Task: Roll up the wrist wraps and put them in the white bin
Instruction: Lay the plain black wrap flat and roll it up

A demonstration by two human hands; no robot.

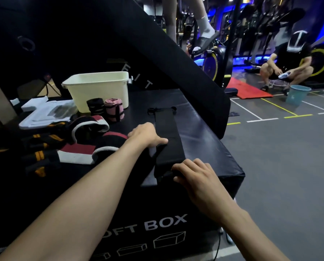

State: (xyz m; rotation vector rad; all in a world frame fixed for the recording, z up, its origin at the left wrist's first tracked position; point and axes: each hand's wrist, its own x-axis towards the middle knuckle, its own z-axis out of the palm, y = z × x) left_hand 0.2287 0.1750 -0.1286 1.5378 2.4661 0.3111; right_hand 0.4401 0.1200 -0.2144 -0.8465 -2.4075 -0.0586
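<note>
Both forearms outstretched, left hand (147,135) and right hand (195,178) palm-down.

A long black wrist wrap (167,134) is laid out flat, its near end folded over. Behind it, a black roll (95,107) and a pink roll (114,109) are stood upright just before the white bin (99,87). Unrolled striped wraps (63,146) are heaped at left.

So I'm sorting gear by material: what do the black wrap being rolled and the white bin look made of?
Black wrap: apparently woven elastic fabric, matte; it folds softly at the near end. White bin: looks like moulded plastic, smooth, slightly glossy, with a rigid rolled rim.
</note>
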